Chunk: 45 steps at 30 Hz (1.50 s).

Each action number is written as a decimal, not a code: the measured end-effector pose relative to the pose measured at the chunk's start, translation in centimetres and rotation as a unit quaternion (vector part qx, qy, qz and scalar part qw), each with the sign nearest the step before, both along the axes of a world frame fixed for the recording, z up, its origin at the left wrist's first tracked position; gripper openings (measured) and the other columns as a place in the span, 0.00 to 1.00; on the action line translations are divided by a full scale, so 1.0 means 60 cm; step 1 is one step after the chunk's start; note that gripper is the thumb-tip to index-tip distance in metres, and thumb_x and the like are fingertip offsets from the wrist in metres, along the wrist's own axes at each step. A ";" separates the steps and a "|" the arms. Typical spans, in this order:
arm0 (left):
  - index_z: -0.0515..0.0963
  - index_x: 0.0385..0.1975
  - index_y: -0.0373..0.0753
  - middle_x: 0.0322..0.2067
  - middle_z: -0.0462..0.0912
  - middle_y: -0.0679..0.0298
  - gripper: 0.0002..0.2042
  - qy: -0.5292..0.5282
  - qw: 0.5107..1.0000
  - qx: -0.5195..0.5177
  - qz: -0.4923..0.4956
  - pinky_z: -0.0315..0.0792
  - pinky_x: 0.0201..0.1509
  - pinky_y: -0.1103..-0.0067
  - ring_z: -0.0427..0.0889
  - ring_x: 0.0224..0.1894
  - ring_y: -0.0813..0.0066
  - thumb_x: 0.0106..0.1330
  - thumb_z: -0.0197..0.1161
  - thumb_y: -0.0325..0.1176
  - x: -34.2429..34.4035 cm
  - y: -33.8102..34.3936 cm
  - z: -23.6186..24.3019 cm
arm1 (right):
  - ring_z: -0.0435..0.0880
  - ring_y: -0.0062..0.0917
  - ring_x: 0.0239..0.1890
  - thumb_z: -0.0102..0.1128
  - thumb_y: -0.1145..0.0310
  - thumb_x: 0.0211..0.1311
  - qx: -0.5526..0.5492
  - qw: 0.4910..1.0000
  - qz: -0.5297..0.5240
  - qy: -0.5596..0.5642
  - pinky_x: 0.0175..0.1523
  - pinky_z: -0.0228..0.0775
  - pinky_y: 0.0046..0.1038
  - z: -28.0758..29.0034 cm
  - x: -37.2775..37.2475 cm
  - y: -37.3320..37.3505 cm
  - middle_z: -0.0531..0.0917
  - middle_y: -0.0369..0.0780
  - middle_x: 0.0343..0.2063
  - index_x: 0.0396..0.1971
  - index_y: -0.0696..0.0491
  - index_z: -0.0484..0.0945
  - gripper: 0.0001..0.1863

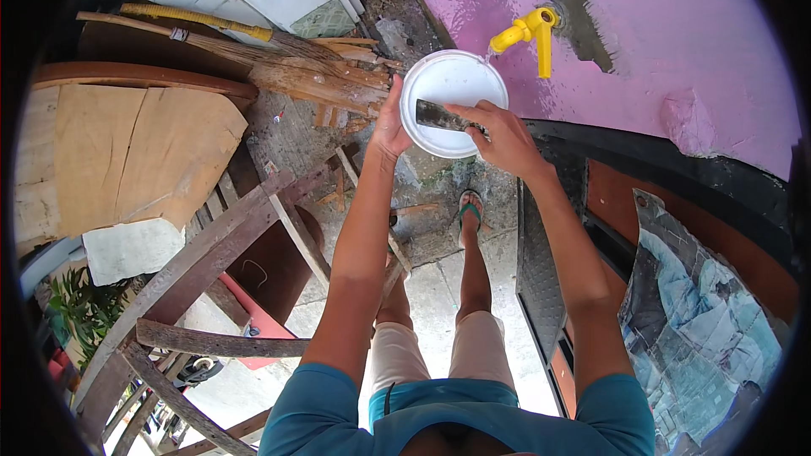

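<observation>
A white round plastic lid with a raised rim is held out under a yellow tap on the wall. A thin stream of water runs from the spout at the lid's upper right edge. My left hand grips the lid's left rim, partly hidden by it. In my right hand is a scraper with a dark, flat, dirty blade. My index finger lies along the scraper, and its blade is over the lid's white face; I cannot tell whether it touches. The scraper's handle end is hidden by my fingers.
A pink wall with wet splashes rises at the far right. Brooms and broken wood planks lie at the far left. A wooden frame leans at left; a dark metal door and crumpled sheeting stand right.
</observation>
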<state>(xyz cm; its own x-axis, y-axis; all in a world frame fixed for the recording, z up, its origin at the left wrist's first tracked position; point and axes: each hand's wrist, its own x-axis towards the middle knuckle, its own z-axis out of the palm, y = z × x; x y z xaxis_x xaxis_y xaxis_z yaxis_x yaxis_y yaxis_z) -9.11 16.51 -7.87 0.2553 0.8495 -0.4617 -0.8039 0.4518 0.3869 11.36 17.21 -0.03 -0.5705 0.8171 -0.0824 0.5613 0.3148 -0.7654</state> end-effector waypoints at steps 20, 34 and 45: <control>0.79 0.45 0.42 0.41 0.81 0.55 0.12 0.797 0.494 0.346 0.040 0.73 0.39 0.70 0.80 0.36 0.51 0.64 0.58 0.36 0.055 0.036 0.014 | 0.72 0.19 0.23 0.49 0.60 0.69 -0.408 0.738 -0.248 0.477 0.29 0.66 0.22 0.021 -0.031 0.077 0.79 0.36 0.30 0.46 0.53 0.72 0.14; 0.71 0.52 0.36 0.49 0.78 0.59 0.23 0.126 0.975 -0.073 0.167 0.70 0.55 0.74 0.75 0.53 0.68 0.71 0.47 0.51 0.000 -0.034 -0.057 | 0.80 0.27 0.35 0.55 0.72 0.59 -0.005 0.975 -0.215 0.064 0.42 0.73 0.27 -0.009 0.005 -0.046 0.79 0.43 0.41 0.58 0.56 0.65 0.25; 0.62 0.62 0.39 0.59 0.68 0.56 0.36 0.039 0.994 -0.020 0.098 0.63 0.64 0.68 0.68 0.61 0.63 0.65 0.40 0.64 0.056 0.023 -0.025 | 0.78 0.16 0.28 0.55 0.74 0.61 -0.150 0.913 -0.372 0.075 0.30 0.70 0.21 -0.075 0.140 -0.289 0.78 0.36 0.29 0.57 0.56 0.67 0.22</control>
<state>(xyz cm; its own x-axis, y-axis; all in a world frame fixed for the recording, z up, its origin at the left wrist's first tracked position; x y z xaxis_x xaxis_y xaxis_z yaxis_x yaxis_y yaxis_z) -5.75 17.89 -9.37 0.0484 0.8604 -0.5073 -0.8462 0.3051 0.4368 19.75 -0.12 -4.55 0.1094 0.9367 -0.3327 0.4162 -0.3471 -0.8404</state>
